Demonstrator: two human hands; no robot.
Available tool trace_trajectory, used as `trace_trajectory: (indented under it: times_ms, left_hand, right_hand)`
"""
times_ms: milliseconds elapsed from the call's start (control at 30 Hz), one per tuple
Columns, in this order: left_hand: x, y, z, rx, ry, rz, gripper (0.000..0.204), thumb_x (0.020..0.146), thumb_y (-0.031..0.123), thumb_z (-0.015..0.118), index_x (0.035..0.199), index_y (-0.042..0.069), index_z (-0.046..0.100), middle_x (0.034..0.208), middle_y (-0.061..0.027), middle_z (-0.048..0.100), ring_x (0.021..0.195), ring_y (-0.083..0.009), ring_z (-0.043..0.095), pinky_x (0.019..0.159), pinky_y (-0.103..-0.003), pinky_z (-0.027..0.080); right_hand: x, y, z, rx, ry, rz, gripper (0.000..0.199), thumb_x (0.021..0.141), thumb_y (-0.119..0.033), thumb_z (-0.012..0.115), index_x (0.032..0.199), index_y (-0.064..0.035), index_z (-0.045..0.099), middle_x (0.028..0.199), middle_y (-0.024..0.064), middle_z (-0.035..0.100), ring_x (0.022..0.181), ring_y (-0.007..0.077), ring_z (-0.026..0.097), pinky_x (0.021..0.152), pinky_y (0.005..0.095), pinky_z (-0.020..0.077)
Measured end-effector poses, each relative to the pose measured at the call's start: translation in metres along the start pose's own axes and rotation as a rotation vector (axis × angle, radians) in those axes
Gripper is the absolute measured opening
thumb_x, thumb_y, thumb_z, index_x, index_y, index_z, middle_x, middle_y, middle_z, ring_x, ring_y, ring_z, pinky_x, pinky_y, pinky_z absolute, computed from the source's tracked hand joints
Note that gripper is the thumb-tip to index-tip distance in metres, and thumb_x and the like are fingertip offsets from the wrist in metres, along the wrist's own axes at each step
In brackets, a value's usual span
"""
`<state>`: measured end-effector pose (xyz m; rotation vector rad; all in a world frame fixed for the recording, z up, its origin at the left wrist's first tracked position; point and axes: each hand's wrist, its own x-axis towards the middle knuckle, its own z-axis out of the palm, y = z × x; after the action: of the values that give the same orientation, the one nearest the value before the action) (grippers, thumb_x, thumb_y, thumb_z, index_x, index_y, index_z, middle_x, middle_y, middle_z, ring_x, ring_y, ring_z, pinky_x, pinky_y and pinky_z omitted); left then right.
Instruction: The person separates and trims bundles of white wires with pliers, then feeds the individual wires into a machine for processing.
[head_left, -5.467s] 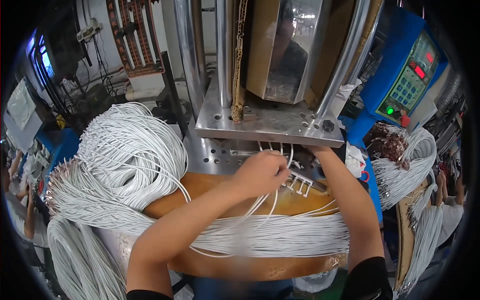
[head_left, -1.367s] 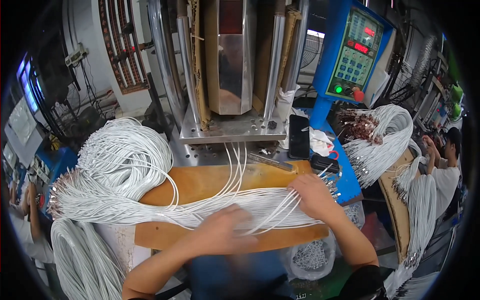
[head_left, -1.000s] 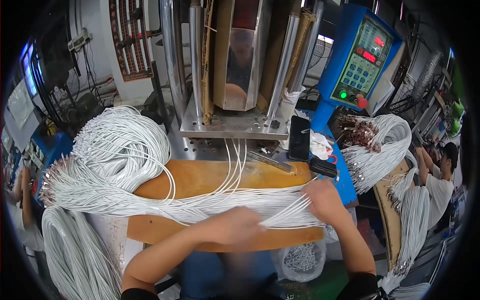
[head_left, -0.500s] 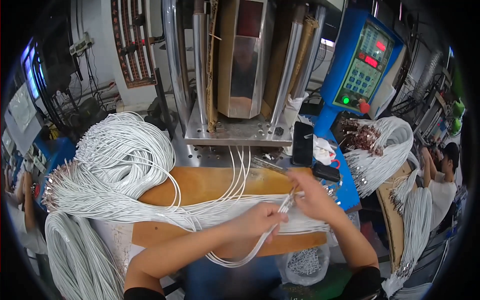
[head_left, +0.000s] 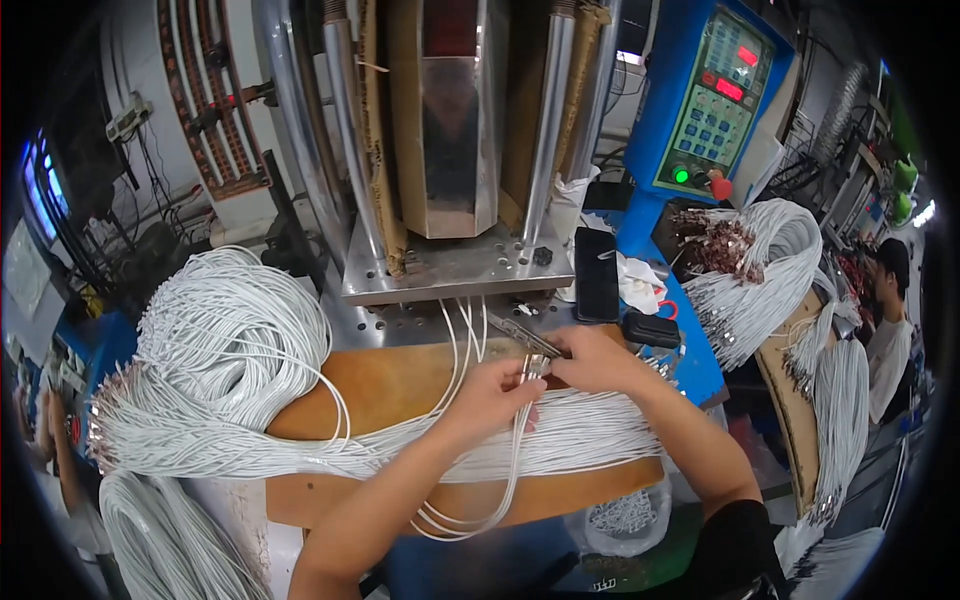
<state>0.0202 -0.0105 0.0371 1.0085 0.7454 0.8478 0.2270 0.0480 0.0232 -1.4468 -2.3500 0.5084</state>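
My left hand (head_left: 490, 398) is closed around a few white cables (head_left: 518, 440), just below their shiny metal ends (head_left: 536, 366). The cables hang from that grip in a loop over the front edge of the table. My right hand (head_left: 597, 362) is closed, its fingertips pinching at the same metal ends; its palm side is hidden. Behind the fingers, a slim slotted metal bar (head_left: 522, 336) reaches from the press base to the right hand. Beneath both hands, a broad bundle of white cables (head_left: 590, 432) lies across the brown board (head_left: 375, 375).
The press plate (head_left: 450, 285) stands just ahead, with several cables running under it. A coiled cable bundle (head_left: 235, 325) lies left. On the right are a black phone (head_left: 597, 275), a blue control box (head_left: 705, 110) and more cable bundles (head_left: 765, 275). A bag of small parts (head_left: 625, 515) hangs below.
Both hands have moved away from me, toward the press, with the cables. Their metal ends now point upward between my fingers. The view has shifted slightly.
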Motion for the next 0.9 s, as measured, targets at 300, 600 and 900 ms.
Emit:
trace_trajectory:
  times_ms: [300, 600, 900]
  left_hand:
    - [0.009, -0.009, -0.006, 0.281, -0.021, -0.061, 0.009, 0.091, 0.003, 0.061, 0.090, -0.005, 0.065, 0.080, -0.0101, 0.069, 0.064, -0.0157, 0.066, 0.056, -0.027, 0.052]
    - [0.007, -0.011, -0.007, 0.329, 0.056, -0.021, 0.013, 0.093, 0.008, 0.062, 0.087, -0.004, 0.064, 0.075, -0.0085, 0.067, 0.058, -0.0137, 0.063, 0.051, -0.026, 0.049]
    - [0.008, -0.013, -0.003, 0.215, 0.074, -0.026, 0.023, 0.098, 0.016, 0.056, 0.088, -0.003, 0.063, 0.066, -0.0068, 0.062, 0.049, -0.0111, 0.054, 0.046, -0.025, 0.043]
  right_hand:
    - [-0.025, -0.005, 0.006, 0.913, 0.010, 0.240, 0.024, 0.096, -0.015, 0.054, 0.103, 0.0047, 0.066, 0.079, 0.0025, 0.062, 0.070, 0.0074, 0.054, 0.062, 0.0226, 0.0412]
    - [-0.024, -0.016, 0.015, 0.685, 0.141, -0.135, 0.027, 0.100, -0.017, 0.053, 0.114, 0.0021, 0.066, 0.080, -0.0022, 0.059, 0.068, 0.0061, 0.048, 0.062, 0.0219, 0.0395]
    - [-0.032, -0.013, 0.005, 0.860, 0.002, 0.098, 0.030, 0.098, -0.014, 0.054, 0.120, 0.0041, 0.063, 0.088, 0.0000, 0.064, 0.075, 0.0060, 0.053, 0.067, 0.0221, 0.0439]
